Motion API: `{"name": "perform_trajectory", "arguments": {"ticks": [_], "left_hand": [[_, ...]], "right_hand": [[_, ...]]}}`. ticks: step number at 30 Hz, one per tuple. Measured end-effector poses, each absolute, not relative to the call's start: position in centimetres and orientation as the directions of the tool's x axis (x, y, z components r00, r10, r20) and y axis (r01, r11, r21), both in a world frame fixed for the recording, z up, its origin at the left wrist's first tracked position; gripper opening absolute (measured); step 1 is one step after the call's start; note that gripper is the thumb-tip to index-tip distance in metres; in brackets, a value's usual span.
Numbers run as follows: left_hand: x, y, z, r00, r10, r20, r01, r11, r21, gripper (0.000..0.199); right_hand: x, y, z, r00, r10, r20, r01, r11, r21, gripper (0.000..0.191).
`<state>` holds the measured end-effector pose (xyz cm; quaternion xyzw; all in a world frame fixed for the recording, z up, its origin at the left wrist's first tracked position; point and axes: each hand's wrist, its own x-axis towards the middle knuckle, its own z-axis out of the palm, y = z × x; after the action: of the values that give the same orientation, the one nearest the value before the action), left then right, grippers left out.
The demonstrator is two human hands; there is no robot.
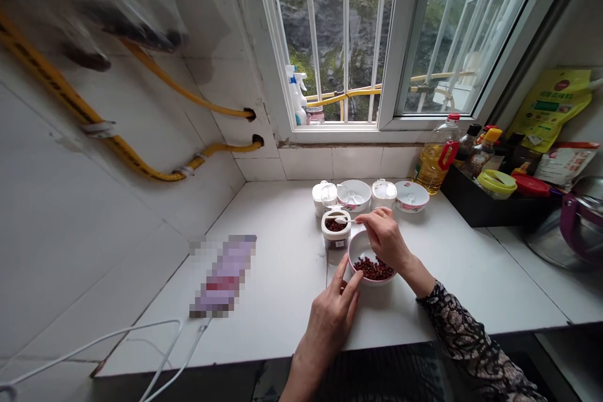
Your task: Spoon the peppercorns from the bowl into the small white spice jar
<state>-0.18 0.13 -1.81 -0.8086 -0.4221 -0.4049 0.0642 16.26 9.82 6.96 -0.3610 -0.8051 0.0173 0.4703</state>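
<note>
My right hand pinches the handle of a small white spoon, whose tip is over the mouth of an open spice jar. Dark reddish-brown grains, like Sichuan peppercorns, lie inside that jar. Just to its right stands a white bowl with a pink rim. Similar peppercorns cover part of its bottom. My left hand grips the bowl's near left rim between thumb and fingers. My right wrist passes above the bowl's right side and hides part of it.
Behind are two white lidded jars and two floral bowls. An oil bottle and a black condiment box stand right, near a kettle. A blurred purple object with a white cable lies left.
</note>
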Motion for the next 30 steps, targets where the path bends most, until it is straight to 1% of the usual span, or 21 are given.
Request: {"name": "perform_trajectory", "arguments": {"ticks": [2, 5, 8, 10, 13, 15, 16, 19, 21, 23, 26, 28, 30], "left_hand": [[-0.2, 0.1, -1.8, 0.319, 0.633, 0.705, 0.732, -0.637, 0.24, 0.04], [-0.2, 0.1, -1.7, 0.325, 0.637, 0.699, 0.73, -0.639, 0.243, 0.04], [-0.2, 0.0, -1.7, 0.323, 0.645, 0.693, 0.731, -0.635, 0.25, 0.039], [-0.2, 0.0, -1.6, 0.323, 0.647, 0.691, 0.731, -0.635, 0.252, 0.039], [-0.2, 0.1, -1.5, 0.319, 0.642, 0.697, 0.727, -0.638, 0.254, 0.037], [-0.2, 0.1, -1.5, 0.317, 0.636, 0.703, 0.726, -0.64, 0.252, 0.035], [-0.2, 0.1, -1.5, 0.319, 0.634, 0.704, 0.725, -0.641, 0.25, 0.035], [-0.2, 0.0, -1.5, 0.322, 0.636, 0.702, 0.722, -0.645, 0.253, 0.035], [-0.2, 0.0, -1.5, 0.315, 0.633, 0.707, 0.722, -0.644, 0.254, 0.035], [-0.2, 0.0, -1.5, 0.313, 0.627, 0.714, 0.725, -0.643, 0.247, 0.034], [-0.2, 0.1, -1.5, 0.317, 0.62, 0.717, 0.726, -0.645, 0.237, 0.033], [-0.2, 0.1, -1.5, 0.318, 0.622, 0.716, 0.725, -0.646, 0.24, 0.033], [-0.2, 0.1, -1.5, 0.318, 0.63, 0.709, 0.725, -0.643, 0.246, 0.034]], "right_hand": [[16.6, 9.6, 7.2, -0.282, 0.572, 0.771, 0.567, 0.747, -0.346, 0.02], [17.5, 9.4, 7.7, -0.216, 0.61, 0.763, 0.541, 0.725, -0.427, 0.017], [18.5, 9.4, 7.8, -0.226, 0.699, 0.679, 0.559, 0.664, -0.497, 0.019], [19.1, 9.5, 7.6, -0.275, 0.744, 0.609, 0.611, 0.624, -0.486, 0.02], [19.5, 9.7, 6.8, -0.335, 0.775, 0.536, 0.699, 0.586, -0.409, 0.019], [19.5, 9.7, 6.3, -0.355, 0.785, 0.508, 0.722, 0.576, -0.384, 0.02], [19.3, 9.7, 6.1, -0.363, 0.791, 0.493, 0.717, 0.575, -0.394, 0.021], [18.8, 9.5, 5.8, -0.375, 0.817, 0.439, 0.664, 0.567, -0.488, 0.022], [18.5, 9.4, 5.8, -0.343, 0.844, 0.412, 0.622, 0.533, -0.574, 0.021], [18.5, 9.5, 5.9, -0.27, 0.889, 0.371, 0.569, 0.458, -0.683, 0.02], [18.9, 9.8, 6.1, -0.15, 0.96, 0.235, 0.427, 0.277, -0.861, 0.019], [19.2, 10.0, 6.2, -0.105, 0.981, 0.163, 0.334, 0.189, -0.923, 0.018], [19.4, 10.1, 6.3, -0.08, 0.985, 0.155, 0.293, 0.172, -0.941, 0.017]]}}
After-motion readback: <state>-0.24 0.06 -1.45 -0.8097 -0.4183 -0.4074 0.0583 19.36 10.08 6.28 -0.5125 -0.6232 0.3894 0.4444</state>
